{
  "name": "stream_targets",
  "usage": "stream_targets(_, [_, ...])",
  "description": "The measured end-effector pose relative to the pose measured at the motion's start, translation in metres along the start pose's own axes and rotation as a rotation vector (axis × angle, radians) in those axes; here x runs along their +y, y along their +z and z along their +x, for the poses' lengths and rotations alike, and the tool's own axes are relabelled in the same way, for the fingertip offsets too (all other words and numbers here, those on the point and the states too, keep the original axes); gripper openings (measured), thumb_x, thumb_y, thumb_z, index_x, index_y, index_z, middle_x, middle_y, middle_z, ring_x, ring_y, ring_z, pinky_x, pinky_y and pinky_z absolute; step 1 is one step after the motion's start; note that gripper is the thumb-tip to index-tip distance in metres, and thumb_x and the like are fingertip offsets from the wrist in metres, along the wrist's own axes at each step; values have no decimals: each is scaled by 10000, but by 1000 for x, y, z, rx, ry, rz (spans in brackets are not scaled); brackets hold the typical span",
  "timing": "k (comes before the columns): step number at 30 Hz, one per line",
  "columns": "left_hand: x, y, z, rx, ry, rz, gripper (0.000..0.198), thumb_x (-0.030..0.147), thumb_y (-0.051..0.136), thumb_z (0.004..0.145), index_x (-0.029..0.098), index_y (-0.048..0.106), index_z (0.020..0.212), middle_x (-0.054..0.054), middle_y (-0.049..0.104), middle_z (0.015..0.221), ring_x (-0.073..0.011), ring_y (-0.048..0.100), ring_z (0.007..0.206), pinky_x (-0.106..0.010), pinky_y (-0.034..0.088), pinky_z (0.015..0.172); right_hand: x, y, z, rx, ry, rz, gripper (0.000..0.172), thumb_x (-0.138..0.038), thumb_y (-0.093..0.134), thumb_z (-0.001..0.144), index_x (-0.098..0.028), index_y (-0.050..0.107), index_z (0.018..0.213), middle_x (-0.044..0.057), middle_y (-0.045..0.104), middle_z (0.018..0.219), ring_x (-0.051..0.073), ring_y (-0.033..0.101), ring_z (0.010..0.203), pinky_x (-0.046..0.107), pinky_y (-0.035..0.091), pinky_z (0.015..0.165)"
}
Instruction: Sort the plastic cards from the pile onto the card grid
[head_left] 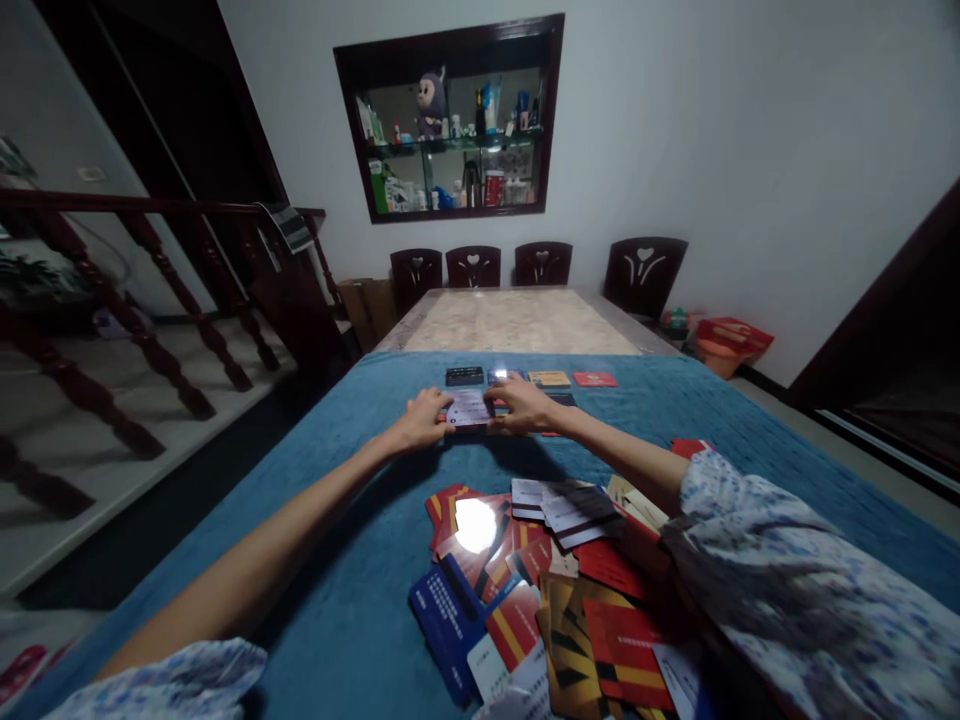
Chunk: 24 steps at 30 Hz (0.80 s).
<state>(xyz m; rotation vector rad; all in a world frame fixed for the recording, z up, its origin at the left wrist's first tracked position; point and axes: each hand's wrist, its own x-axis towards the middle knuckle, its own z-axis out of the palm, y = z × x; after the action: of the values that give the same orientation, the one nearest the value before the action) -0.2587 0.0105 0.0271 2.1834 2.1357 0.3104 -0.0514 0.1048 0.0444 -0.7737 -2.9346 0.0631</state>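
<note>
My left hand [424, 418] pinches the left edge of a whitish plastic card [470, 408] with dark print. The right edge of the same card is gripped by my right hand [523, 404], so it is stretched between both hands just over the blue cloth [337, 470]. Behind it lies a row with a black card [464, 376], a yellow card [550, 380] and a red card [595, 380]; a bluish card [501, 376] is partly hidden by my right fingers. Other cards show in part under my hands. Nearer to me spreads a loose heap of cards, including a dark blue card [448, 620].
Beyond the cloth the tabletop [502, 318] is pale and marbled. Dark chairs [473, 267] stand at its far end, one more chair [643, 272] at the right. A wooden railing [150, 260] runs along the left. A red bag [731, 335] sits on the floor at the right.
</note>
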Motion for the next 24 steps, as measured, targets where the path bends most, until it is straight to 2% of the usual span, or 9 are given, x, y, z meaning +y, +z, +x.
stream_targets(6, [-13,-4,19,11,-22,45,501,306,655,772,183,622,1256,-107,602,1222,-300,543,1171,-393,467,960,0,-1,25,-32,62,-53,409,-413,662,810,-176,691,1143,156,602,1209,329,481,1125,338,396,786])
stream_targets(13, [-22,-6,39,-31,-51,124,438,285,621,769,183,645,1194,-105,599,1233,-305,532,1191,-408,480,957,2,-1,48,-77,121,-56,350,-417,663,786,-236,718,1080,119,611,1246,332,467,1174,338,421,806])
stream_targets(19, [-29,4,55,-54,-77,131,422,266,616,760,173,651,1170,-127,593,1248,-300,537,1191,-405,487,954,3,4,64,-117,169,-71,358,-388,654,774,-243,716,1095,113,602,1309,345,456,1226,364,435,866])
stream_targets(24, [-36,14,67,-36,-50,133,375,241,625,733,166,683,1096,-106,626,1184,-283,578,1134,-355,505,938,6,9,73,-140,200,-73,383,-372,653,778,-229,707,1130,134,605,1303,357,463,1235,396,437,905])
